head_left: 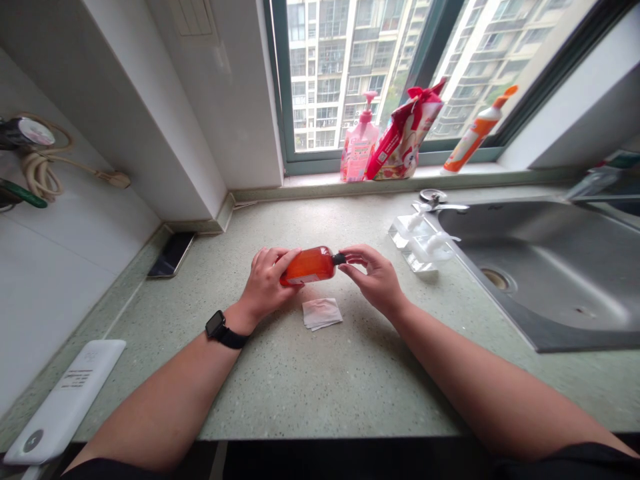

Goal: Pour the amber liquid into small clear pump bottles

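Orange bottle [311, 265]: held sideways, between both hands
Left hand [270, 275]: closed, bottle's base end gripped
Right hand [373, 272]: black cap [339, 259] pinched at fingertips

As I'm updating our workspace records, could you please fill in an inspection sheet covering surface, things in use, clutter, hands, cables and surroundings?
Surface: speckled green counter.
Things in use: amber bottle, held sideways, black cap on; tissue on the counter, just nearer.
Clutter: phone and white device at left; clear dispensers beside the sink.
Hands: left hand grips the bottle's body; right hand pinches the cap.
Cables: beige coiled cord or hose by the left wall.
Surroundings: window ahead; pink pump bottle, red bag, orange-and-white bottle on its sill.
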